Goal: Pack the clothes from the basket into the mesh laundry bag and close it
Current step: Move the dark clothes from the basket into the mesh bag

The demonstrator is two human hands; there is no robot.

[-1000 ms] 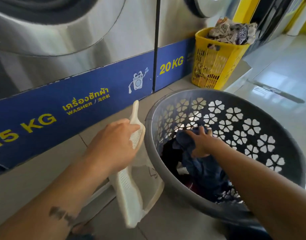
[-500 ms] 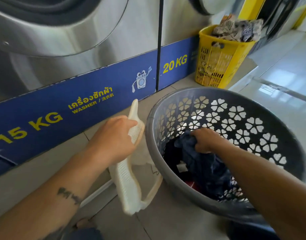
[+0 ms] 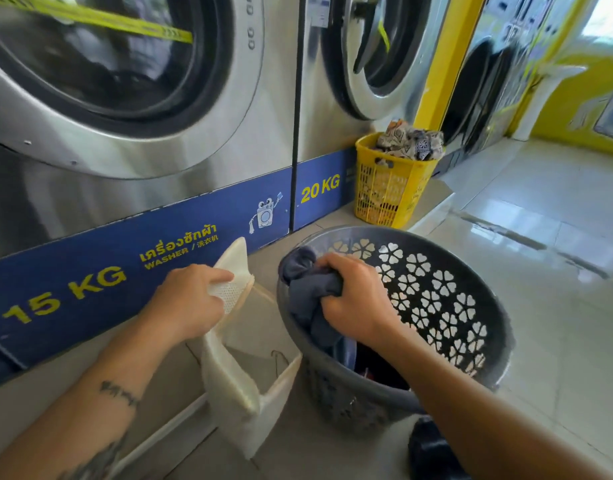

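A round grey basket with flower-shaped holes stands on the floor at centre right, with dark clothes low inside it. My right hand grips a dark blue garment, lifted to the basket's left rim. To the left of the basket my left hand holds up the top edge of a cream mesh laundry bag. The bag's mouth gapes open toward the basket and its inside looks empty.
Two steel washing machines with a blue band marked 15 KG and 20 KG rise right behind the bag. A yellow basket heaped with patterned cloth stands at the back. Glossy tiled floor stretches to the right. A dark object lies below the grey basket.
My right hand has closed on the dark blue garment and raised it from the basket's bottom to its left rim. My left hand still holds the bag open.
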